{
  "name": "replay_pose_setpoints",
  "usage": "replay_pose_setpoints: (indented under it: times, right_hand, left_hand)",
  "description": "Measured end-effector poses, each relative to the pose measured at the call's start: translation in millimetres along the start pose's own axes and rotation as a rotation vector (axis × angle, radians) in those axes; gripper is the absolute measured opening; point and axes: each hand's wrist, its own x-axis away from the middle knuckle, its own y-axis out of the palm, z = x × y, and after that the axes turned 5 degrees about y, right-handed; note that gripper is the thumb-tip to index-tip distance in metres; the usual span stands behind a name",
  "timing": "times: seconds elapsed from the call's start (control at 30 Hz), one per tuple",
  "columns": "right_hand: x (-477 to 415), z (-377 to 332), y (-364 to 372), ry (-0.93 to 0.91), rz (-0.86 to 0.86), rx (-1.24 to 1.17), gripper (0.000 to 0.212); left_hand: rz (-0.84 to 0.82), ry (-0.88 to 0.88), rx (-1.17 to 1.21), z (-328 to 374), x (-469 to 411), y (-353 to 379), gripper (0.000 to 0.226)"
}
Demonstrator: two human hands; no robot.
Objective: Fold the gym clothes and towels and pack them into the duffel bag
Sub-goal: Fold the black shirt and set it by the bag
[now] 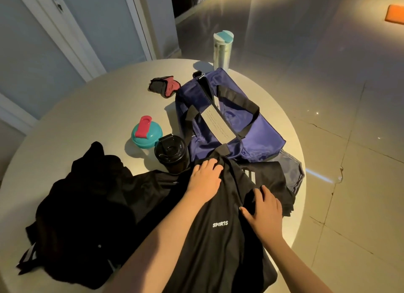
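Observation:
A black garment printed "SPORTS" (218, 238) lies spread at the near edge of the round white table (98, 118). My left hand (205, 177) presses flat on its upper part, fingers straight. My right hand (264, 209) rests on its right side, thumb and fingers around a fold of the cloth. Behind it lies the navy duffel bag (244, 126) with black handles and a grey strap pad. A heap of other black clothes (83, 207) sits at the near left. A dark piece with white stripes (271, 174) lies under the garment's right side.
A black lidded shaker cup (171, 154) stands just left of my left hand, with a teal and pink lidded cup (146, 134) behind it. Red and black gloves (165, 86) lie further back. A tall pale bottle (223, 50) stands at the table's far edge.

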Motion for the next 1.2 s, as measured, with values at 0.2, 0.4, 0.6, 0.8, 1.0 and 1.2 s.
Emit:
replay_pose_setpoints:
  times: [0.2,0.4,0.6,0.8,1.0,1.2]
  right_hand:
    - [2,8,7,-0.019,0.099,-0.003,0.012]
    - [-8,15,-25,0.239,0.104,-0.448,0.019]
    - [-13,1,-86,0.268,0.129,-0.777,0.014]
    - [1,-34,-84,-0.001,-0.136,-0.808,0.026]
    - [14,-56,-60,-0.099,-0.582,-0.669,0.027]
    - [10,-43,-56,-0.032,-0.360,-0.586,0.030]
  left_hand:
    - [-0.060,0.031,0.026,-8,-1,-3,0.043]
    - [-0.026,0.036,-0.034,-5,-1,-2,0.041]
    - [0.007,0.015,-0.069,2,-3,-4,0.036]
    - [-0.172,-0.256,0.480,-5,-17,-15,0.043]
    - [-0.182,-0.358,0.708,4,-17,-23,0.061]
    - [-0.143,-0.293,0.527,7,-10,-11,0.017]
